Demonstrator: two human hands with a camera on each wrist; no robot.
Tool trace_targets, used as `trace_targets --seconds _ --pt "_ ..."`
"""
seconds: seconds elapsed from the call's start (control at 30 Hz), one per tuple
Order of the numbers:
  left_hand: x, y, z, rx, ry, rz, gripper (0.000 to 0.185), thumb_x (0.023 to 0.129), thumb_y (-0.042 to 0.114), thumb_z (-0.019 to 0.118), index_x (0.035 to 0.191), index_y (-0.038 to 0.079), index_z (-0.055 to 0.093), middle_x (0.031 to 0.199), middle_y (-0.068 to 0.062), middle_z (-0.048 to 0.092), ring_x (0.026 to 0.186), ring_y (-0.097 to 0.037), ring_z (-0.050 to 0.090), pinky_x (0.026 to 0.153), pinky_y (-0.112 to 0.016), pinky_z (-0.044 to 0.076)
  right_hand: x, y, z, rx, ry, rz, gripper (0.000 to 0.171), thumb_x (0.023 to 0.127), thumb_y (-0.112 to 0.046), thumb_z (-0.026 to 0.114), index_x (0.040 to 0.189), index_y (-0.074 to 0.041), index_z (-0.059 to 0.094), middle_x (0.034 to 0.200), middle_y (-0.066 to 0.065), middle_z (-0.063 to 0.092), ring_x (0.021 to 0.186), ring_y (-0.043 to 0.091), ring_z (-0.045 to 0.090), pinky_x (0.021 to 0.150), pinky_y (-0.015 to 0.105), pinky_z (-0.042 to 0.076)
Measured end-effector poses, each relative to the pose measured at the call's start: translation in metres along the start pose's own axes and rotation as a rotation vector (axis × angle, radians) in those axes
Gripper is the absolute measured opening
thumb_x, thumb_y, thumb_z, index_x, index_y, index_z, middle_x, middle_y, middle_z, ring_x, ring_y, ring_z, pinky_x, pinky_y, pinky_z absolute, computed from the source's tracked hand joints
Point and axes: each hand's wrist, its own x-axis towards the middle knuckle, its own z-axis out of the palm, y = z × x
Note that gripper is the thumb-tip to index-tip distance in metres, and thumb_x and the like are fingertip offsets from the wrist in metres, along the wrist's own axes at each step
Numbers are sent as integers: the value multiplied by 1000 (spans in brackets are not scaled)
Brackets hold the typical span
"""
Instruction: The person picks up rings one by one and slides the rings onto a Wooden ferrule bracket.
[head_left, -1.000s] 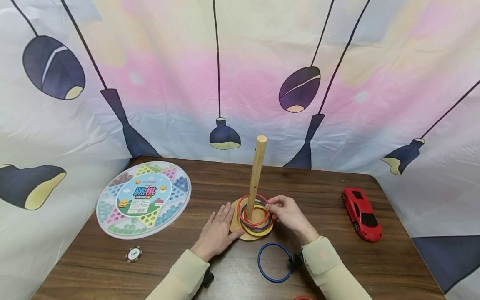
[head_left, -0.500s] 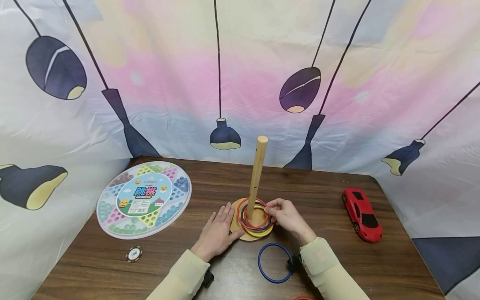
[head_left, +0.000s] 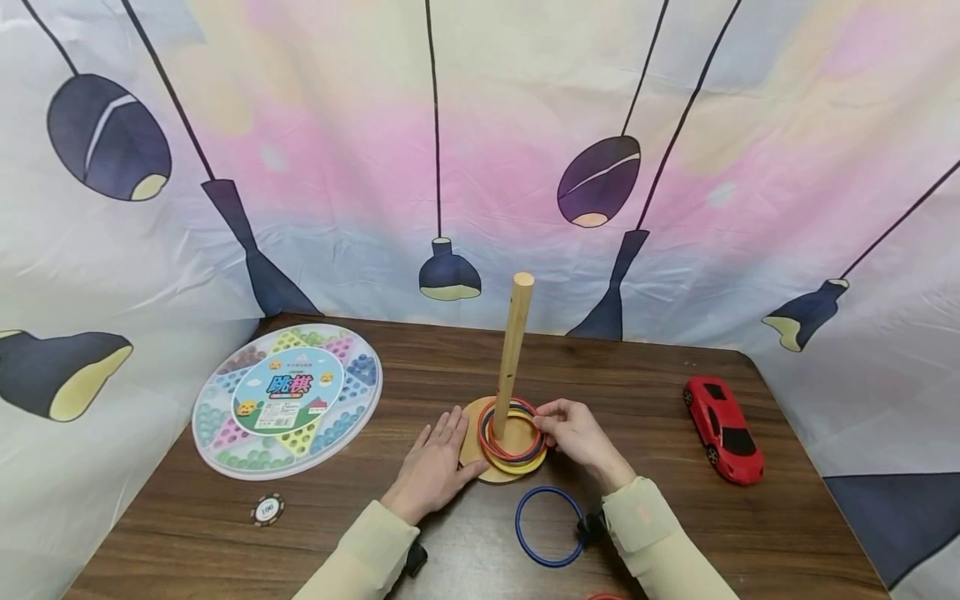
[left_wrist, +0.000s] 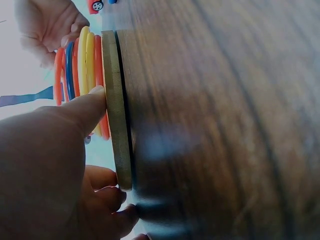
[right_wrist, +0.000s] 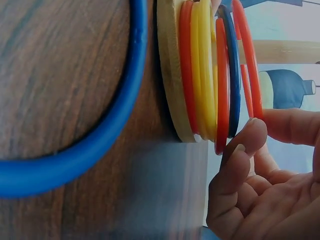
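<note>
A wooden peg (head_left: 513,350) stands upright on a round wooden base (head_left: 472,412), with red, yellow and blue rings stacked around it. Its top red ring (right_wrist: 252,55) is pinched at the edge between thumb and finger of my right hand (head_left: 576,435). That ring sits just above a blue ring (right_wrist: 233,75), slightly tilted. Flat at the base's left side, my left hand (head_left: 429,473) rests with straight fingers; its thumb (left_wrist: 92,106) touches the base's near edge. Yellow rings (left_wrist: 90,60) lie lower in the stack.
A loose blue ring (head_left: 518,525) lies in front of the base, by the right wrist. Part of a red ring (head_left: 606,597) shows at the bottom edge. A Chinese checkers board (head_left: 217,454) and a poker chip (head_left: 267,508) are left; a red toy car (head_left: 723,429) stands right.
The top red ring, pinched in my right hand, has shifted down and a little right, more in line with the stack. My left hand has stayed in place.
</note>
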Motion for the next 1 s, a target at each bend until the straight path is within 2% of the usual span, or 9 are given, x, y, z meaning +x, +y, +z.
trace_targets --seconds 0.3,0.8,1.0 --pt "1 -1 1 2 7 2 82 94 53 57 148 -5 35 154 -22 29 142 -36 27 112 -54 25 -1 1 2 -27 17 -3 16 90 -10 65 100 2 65 68 6 57 58 17 53 50 25 41" --pt "0 -1 1 4 -3 0 82 94 53 57 148 -5 35 155 -21 28 143 -35 26 113 -54 24 -2 4 0 -59 46 3 14 91 -11 66 100 0 65 71 6 60 59 20 54 52 28 43" --pt "0 -1 1 -4 5 4 82 94 53 57 148 -5 35 155 -21 29 143 -36 27 113 -54 24 -9 3 -9 -83 50 -14 17 93 -15 65 102 0 65 77 10 61 62 22 55 56 29 46"
